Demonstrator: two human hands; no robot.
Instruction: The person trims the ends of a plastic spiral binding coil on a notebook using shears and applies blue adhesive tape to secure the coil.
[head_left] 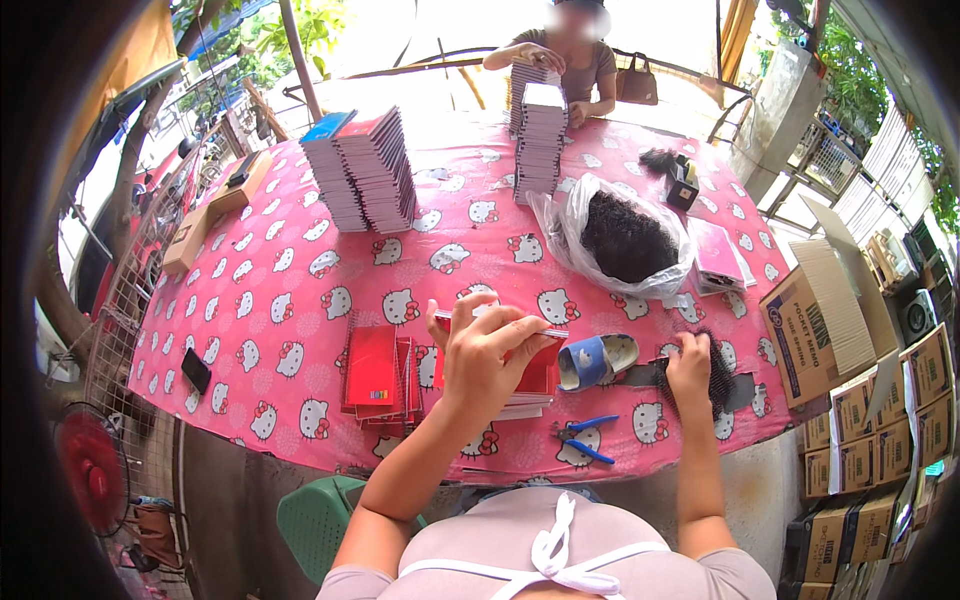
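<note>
Take your left hand (482,343) as the dial's centre. At 9 o'clock lies a black phone (196,371). At 11, a tall double stack of notebooks (360,175) stands squared up; judging by its order, that part looks done. Just below 9, a low pile of red notebooks (375,365) lies loosely, apparently waiting.

Your left fingers grip a held red notebook (557,334) by its upper edge, above a second red pile (540,380). I see no black coil along that edge, so this one looks unfinished. Between 12 and 1, more stacked notebooks (543,145) stand by a co-worker (582,80), and seem done too.

At half past 4 are blue-handled cutters (585,440); just past 3, a blue slipper (597,360). Near 2, a clear bag (672,275) holds plenty of what look like black coils (628,238). Beyond the slipper, your right hand (689,372) has its fingers curled at a bristly black clump (718,375); whether they pinch a piece, you cannot tell from here.
</note>
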